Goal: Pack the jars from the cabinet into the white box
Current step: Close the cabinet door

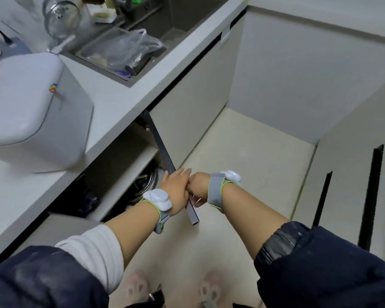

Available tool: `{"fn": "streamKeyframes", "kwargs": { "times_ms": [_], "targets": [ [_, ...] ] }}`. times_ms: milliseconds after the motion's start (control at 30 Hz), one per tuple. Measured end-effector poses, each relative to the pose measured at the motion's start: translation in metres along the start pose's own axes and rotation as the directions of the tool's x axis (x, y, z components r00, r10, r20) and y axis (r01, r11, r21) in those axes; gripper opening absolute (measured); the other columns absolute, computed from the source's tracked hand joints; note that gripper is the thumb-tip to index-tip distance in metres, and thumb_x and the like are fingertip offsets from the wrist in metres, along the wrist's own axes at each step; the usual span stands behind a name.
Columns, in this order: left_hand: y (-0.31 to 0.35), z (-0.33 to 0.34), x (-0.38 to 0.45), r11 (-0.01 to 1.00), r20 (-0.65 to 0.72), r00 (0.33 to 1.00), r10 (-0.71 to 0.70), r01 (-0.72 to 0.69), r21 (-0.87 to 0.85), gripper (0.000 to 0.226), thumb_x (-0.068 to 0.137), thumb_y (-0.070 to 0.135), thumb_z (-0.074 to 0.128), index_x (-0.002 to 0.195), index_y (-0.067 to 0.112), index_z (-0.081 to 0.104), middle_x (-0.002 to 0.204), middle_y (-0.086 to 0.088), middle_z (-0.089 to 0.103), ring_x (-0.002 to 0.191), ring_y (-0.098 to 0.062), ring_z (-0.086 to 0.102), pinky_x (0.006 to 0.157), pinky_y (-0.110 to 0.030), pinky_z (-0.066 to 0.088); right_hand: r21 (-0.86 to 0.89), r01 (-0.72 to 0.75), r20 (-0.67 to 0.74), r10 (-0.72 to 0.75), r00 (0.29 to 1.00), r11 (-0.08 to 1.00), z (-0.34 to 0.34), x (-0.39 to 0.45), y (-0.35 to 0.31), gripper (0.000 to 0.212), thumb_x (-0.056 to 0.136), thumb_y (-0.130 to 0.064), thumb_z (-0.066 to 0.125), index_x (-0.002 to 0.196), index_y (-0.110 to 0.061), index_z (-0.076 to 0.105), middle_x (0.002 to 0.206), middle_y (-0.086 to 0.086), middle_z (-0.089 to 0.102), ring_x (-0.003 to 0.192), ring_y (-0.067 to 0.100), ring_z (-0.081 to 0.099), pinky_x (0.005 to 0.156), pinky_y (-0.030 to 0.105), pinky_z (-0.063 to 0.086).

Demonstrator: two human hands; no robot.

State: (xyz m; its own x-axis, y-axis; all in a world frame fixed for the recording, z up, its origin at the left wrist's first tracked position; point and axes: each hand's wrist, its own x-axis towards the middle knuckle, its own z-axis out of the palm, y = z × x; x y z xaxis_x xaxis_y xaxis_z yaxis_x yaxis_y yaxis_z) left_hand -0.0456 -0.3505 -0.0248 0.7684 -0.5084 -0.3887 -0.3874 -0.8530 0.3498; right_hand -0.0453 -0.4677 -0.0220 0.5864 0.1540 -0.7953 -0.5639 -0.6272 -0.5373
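The lower cabinet's door (pixel 162 147) stands open, its dark top edge running toward me. My right hand (pixel 199 185) is wrapped around that edge near its free end. My left hand (pixel 176 187) lies over the same edge, touching the right hand. Inside the cabinet I see a shelf (pixel 129 165), stacked metal pots (pixel 142 185) and a dark bag (pixel 87 201); no jar shows in there. A large white box (pixel 31 103) with a rounded lid sits on the counter at left. An empty glass jar (pixel 61 21) stands at the back of the counter.
A sink (pixel 187 16) is set in the counter (pixel 120 96), with a tray and a plastic bag (pixel 129 47) in it. Closed white cabinet fronts (pixel 298 74) ring a pale floor (pixel 242 163). My slippered feet (pixel 138 287) are at the bottom.
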Motion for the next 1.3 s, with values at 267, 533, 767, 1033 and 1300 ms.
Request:
{"fn": "streamKeyframes", "kwargs": {
  "times_ms": [267, 533, 767, 1033, 1300],
  "targets": [
    [-0.093, -0.024, -0.047, 0.993, 0.061, 0.993, -0.105, 0.101, 0.058, 0.058, 0.077, 0.011, 0.057, 0.133, 0.02, 0.048, 0.133, -0.003, 0.058, 0.134, -0.02, 0.047, 0.122, -0.035, 0.016, 0.464, -0.09, 0.126, 0.035, 0.991, 0.881, 0.094, 0.027, -0.075, 0.023, 0.096, -0.013, 0.041, 0.079, -0.01, 0.056, 0.074, 0.005, 0.059, 0.06, 0.013, 0.057, 0.051, 0.022, 0.052],
    [-0.184, -0.033, -0.107, 0.991, -0.149, 0.98, -0.13, 0.125, -0.041, 0.064, 0.078, 0.006, 0.051, 0.141, 0.016, 0.044, 0.147, -0.006, 0.046, 0.143, -0.019, 0.033, 0.123, -0.036, 0.012, 0.621, -0.024, 0.09, -0.041, 0.995, 0.783, 0.16, 0.044, -0.152, 0.026, 0.09, 0.006, 0.038, 0.082, -0.01, 0.056, 0.069, 0.006, 0.054, 0.061, 0.012, 0.053, 0.066, 0.029, 0.053],
    [-0.235, -0.038, -0.147, 0.873, -0.54, 0.81, -0.23, 0.416, 0.253, 0.084, 0.056, 0.022, 0.082, 0.132, 0.009, 0.05, 0.137, -0.017, 0.051, 0.133, -0.034, 0.046, 0.112, -0.055, 0.03, 0.701, -0.041, 0.133, -0.074, 0.988, 0.712, 0.194, 0.067, -0.192, 0.025, 0.095, 0.011, 0.036, 0.099, -0.004, 0.055, 0.122, 0.022, 0.06, 0.118, 0.033, 0.058, 0.085, 0.034, 0.051],
    [-0.261, -0.047, -0.157, 0.917, -0.569, 0.732, -0.375, 0.382, -0.114, 0.08, 0.073, 0.023, 0.073, 0.141, 0.004, 0.037, 0.144, -0.015, 0.038, 0.135, -0.032, 0.039, 0.114, -0.044, 0.031, 0.541, 0.0, 0.051, -0.032, 0.998, 0.841, 0.198, 0.054, -0.225, 0.047, 0.093, -0.002, 0.049, 0.139, -0.001, 0.041, 0.142, 0.023, 0.048, 0.127, 0.036, 0.054, 0.101, 0.043, 0.049],
    [-0.196, -0.129, -0.141, 0.817, -0.792, 0.298, -0.533, -0.06, -0.573, 0.081, 0.065, 0.022, 0.073, 0.136, 0.009, 0.036, 0.146, -0.012, 0.025, 0.138, -0.027, 0.027, 0.112, -0.03, 0.031, 0.598, 0.068, -0.246, 0.102, 0.964, 0.798, 0.136, 0.021, -0.249, 0.02, 0.099, -0.017, 0.04, 0.113, -0.014, 0.054, 0.094, 0.008, 0.055, 0.081, 0.023, 0.057, 0.066, 0.032, 0.048]
  ]
}}
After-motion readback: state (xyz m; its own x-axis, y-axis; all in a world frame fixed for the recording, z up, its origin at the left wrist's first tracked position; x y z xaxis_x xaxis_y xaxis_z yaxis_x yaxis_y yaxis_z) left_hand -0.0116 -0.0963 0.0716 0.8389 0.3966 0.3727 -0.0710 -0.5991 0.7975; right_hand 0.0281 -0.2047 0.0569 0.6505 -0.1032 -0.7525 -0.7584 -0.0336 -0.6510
